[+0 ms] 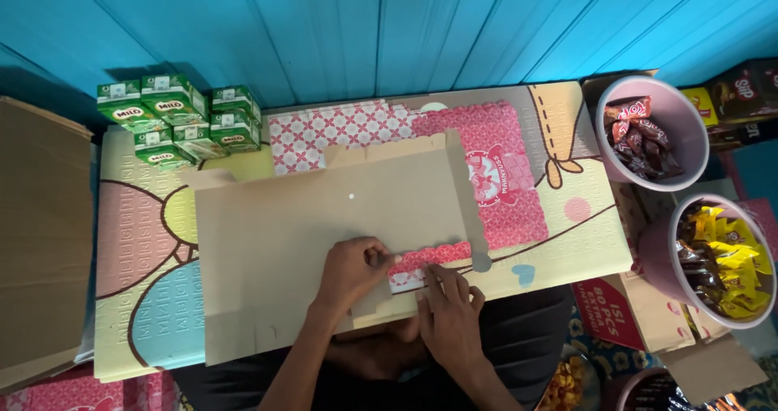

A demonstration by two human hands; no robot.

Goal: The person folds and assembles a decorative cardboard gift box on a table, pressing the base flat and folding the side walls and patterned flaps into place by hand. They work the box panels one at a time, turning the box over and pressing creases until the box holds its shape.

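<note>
A flat, unfolded brown cardboard box blank [308, 216] lies plain side up on a low table with a pastel cartoon top [138, 241]. Its red-and-white patterned printed side [486, 168] shows where panels are turned over at the back and right. My left hand [350, 271] pinches a small flap at the blank's near edge, fingers curled on it. My right hand [448, 314] lies flat, fingers together, pressing the cardboard just below a folded red patterned strip [429, 257]. The two hands are close together, nearly touching.
Several green drink cartons [174, 115] are stacked at the table's back left. Two pink tubs of wrapped snacks [640, 131] [721, 257] stand to the right, with more snack packs below. Plain cardboard sheets [40, 233] lie at the left. A blue plank wall [389, 30] runs behind.
</note>
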